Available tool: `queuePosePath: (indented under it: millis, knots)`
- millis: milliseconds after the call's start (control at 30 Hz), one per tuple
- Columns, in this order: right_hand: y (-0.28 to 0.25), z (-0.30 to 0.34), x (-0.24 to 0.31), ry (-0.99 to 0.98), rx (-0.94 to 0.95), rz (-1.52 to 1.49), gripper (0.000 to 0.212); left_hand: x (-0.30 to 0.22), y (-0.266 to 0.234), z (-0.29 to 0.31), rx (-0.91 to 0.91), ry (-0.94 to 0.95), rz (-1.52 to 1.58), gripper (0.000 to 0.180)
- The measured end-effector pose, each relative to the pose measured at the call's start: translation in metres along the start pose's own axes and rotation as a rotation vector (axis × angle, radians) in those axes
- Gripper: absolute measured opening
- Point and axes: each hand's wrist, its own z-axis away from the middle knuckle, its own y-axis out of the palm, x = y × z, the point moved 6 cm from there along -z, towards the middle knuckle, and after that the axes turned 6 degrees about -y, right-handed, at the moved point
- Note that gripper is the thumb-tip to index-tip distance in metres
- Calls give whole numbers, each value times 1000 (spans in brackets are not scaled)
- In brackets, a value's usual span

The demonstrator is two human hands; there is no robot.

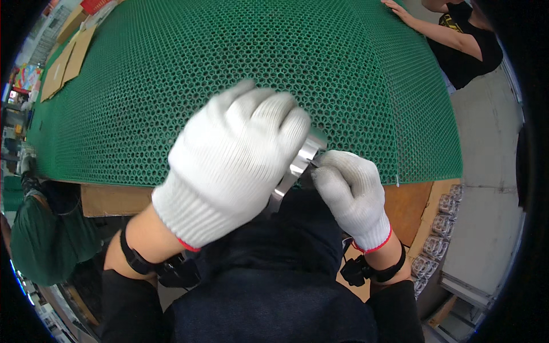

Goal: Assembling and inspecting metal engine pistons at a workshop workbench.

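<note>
My left hand (pixel 234 148), in a white knitted glove, is closed over a shiny curved metal part (pixel 300 163). Its back faces up and hides most of the part; only a silvery band with a cut-out edge shows beside the fingers. Close to the part's right side, my right hand (pixel 354 191), gloved the same way, has thumb and forefinger pinched together. A small dark tip shows by those fingertips, but what they hold is too small to make out. Both hands are above the near edge of a green mat (pixel 343 68) with a honeycomb of holes.
Flattened cardboard (pixel 68 63) lies at the mat's far left. Several clear-and-metal round parts (pixel 437 246) line a board on the right. A person in a black shirt (pixel 466 46) rests a hand on the mat at far right; another person in green (pixel 48 240) is at left.
</note>
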Motion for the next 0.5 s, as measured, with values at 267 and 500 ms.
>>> queuePosePath:
  millis: [267, 500]
  knots:
    - [-7, -11, 8, -264, 139, 524, 21, 14, 44, -73, 647, -35, -114, 41]
    - [-2, -15, 22, -361, 386, 789, 28, 19, 49, -87, 747, -19, -247, 23]
